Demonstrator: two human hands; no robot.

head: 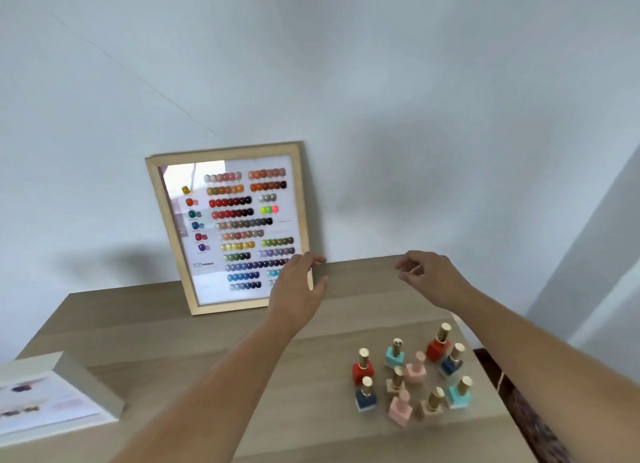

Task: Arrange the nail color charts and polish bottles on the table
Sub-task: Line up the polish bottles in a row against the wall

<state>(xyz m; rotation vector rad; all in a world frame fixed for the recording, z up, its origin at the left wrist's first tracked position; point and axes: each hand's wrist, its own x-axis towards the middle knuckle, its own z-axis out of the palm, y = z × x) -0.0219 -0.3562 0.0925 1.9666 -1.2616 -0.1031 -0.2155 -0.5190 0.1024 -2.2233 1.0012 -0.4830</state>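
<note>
Framed chart (pixel 239 227) stood at the back of the table (pixel 173 341). Left hand (pixel 298 289) spread open at its right edge, nothing gripped. Right hand (pixel 427 275) loosely curled, empty.

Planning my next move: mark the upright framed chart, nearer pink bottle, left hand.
upright framed chart (pixel 239 227): head view, swatch sheet.
nearer pink bottle (pixel 400 410): head view, body.
left hand (pixel 296 289): head view, back.
</note>
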